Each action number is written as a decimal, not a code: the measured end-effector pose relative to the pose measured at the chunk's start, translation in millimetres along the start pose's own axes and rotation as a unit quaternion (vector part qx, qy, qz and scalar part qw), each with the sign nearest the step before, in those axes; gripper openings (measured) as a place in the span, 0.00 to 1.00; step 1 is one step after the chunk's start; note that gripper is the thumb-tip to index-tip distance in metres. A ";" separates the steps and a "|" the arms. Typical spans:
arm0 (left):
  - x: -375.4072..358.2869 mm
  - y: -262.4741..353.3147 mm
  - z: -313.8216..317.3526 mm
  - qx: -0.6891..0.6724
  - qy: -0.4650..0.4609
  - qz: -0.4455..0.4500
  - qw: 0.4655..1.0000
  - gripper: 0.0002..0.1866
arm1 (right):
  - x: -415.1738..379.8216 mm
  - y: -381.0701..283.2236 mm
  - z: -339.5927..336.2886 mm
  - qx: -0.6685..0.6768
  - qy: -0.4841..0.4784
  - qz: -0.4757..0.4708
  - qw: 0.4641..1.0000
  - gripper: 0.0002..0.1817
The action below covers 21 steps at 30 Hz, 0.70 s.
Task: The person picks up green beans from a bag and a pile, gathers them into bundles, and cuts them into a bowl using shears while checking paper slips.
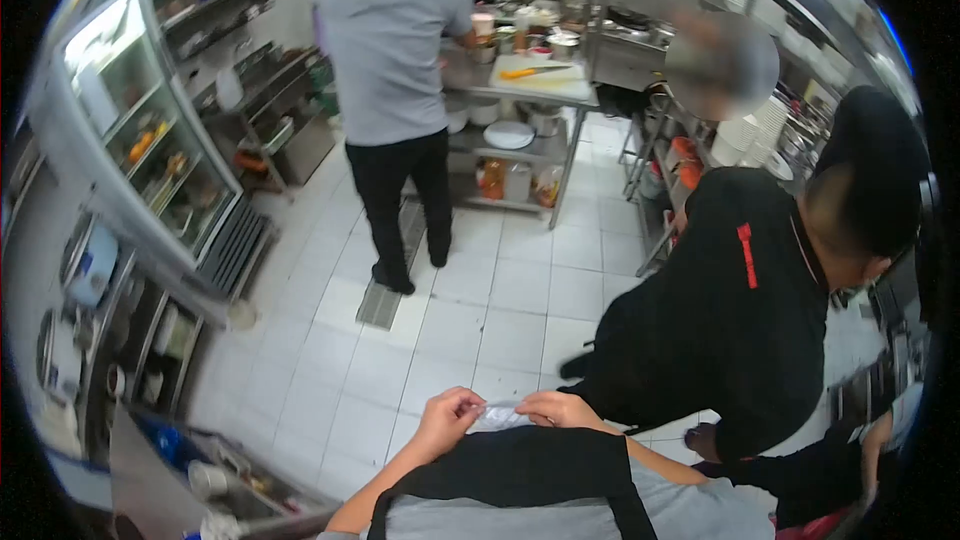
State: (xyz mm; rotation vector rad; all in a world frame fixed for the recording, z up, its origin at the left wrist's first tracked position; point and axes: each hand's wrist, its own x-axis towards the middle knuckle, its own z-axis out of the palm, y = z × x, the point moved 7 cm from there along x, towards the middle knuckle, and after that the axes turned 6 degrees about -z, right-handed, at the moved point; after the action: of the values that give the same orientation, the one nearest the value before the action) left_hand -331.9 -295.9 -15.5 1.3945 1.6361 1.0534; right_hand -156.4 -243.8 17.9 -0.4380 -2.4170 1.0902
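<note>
In front of my apron (510,465), a small crinkled piece of clear plastic (501,416) stretches between my two hands. The fingers of my left hand (447,422) pinch its left end, thumb against fingertips. At the other end, my right hand (563,409) grips it the same way. The plastic is thin and see-through, with pale floor tiles behind it. Its lower part is hidden behind the apron.
A person in black (720,310) bends close on my right. Ahead, another person in a grey shirt (390,45) stands at a steel worktable (585,98) with a yellow-handled knife (520,72) on a cutting board (560,86). A glass-door fridge (145,125) stands left. White floor tiles (460,335) lie between.
</note>
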 end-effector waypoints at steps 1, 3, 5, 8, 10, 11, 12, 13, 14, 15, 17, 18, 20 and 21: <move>24.2 8.5 7.9 0.001 -0.023 0.020 1.000 0.06 | -0.8 10.0 -12.5 -0.025 0.020 0.012 0.999 0.18; 69.3 21.4 23.1 0.002 -0.066 0.052 0.996 0.07 | 4.7 29.4 -39.6 -0.026 0.009 0.106 0.994 0.20; 117.0 12.8 41.4 -0.050 -0.113 0.040 0.991 0.10 | 15.8 55.8 -61.8 -0.036 0.062 0.106 0.992 0.22; 193.2 3.9 55.6 -0.223 -0.200 -0.025 0.954 0.22 | 50.6 87.0 -98.5 -0.121 0.175 0.048 0.976 0.22; 241.1 16.5 59.0 -0.344 -0.238 -0.058 0.907 0.26 | 83.8 104.5 -126.3 -0.128 0.232 0.039 0.964 0.21; 267.1 -9.0 70.1 -0.375 -0.287 -0.088 0.877 0.27 | 99.6 121.1 -136.4 -0.117 0.266 0.044 0.956 0.18; 291.8 -13.2 68.5 -0.422 -0.295 -0.133 0.847 0.26 | 116.9 136.3 -144.6 -0.108 0.273 0.050 0.955 0.16; 317.0 -13.2 68.8 -0.467 -0.302 -0.179 0.812 0.24 | 132.6 150.0 -155.8 -0.101 0.278 0.056 0.954 0.15; 340.8 -12.7 72.3 -0.511 -0.307 -0.224 0.771 0.23 | 145.6 163.3 -167.9 -0.095 0.280 0.063 0.953 0.13; 367.7 -8.3 72.4 -0.501 -0.329 -0.213 0.771 0.20 | 154.9 175.8 -181.4 -0.108 0.301 0.070 0.945 0.13; 426.2 4.3 73.1 -0.407 -0.312 -0.145 0.846 0.19 | 175.0 203.7 -205.5 -0.136 0.339 0.070 0.928 0.13; 455.0 11.5 69.4 -0.360 -0.292 -0.107 0.880 0.18 | 173.8 230.0 -217.8 -0.129 0.375 0.114 0.911 0.15; 544.5 -0.2 57.3 -0.232 -0.194 -0.112 0.947 0.16 | 137.4 298.2 -231.2 -0.105 0.428 0.199 0.875 0.18; 595.4 6.1 43.8 -0.180 -0.156 -0.071 0.969 0.16 | 94.3 347.5 -225.9 -0.133 0.434 0.278 0.847 0.22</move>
State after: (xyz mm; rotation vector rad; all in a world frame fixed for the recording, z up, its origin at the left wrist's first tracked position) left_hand -376.1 299.1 -39.4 1.1186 1.2254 0.9373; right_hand -84.1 161.0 -89.9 -1.4393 -1.6204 0.5267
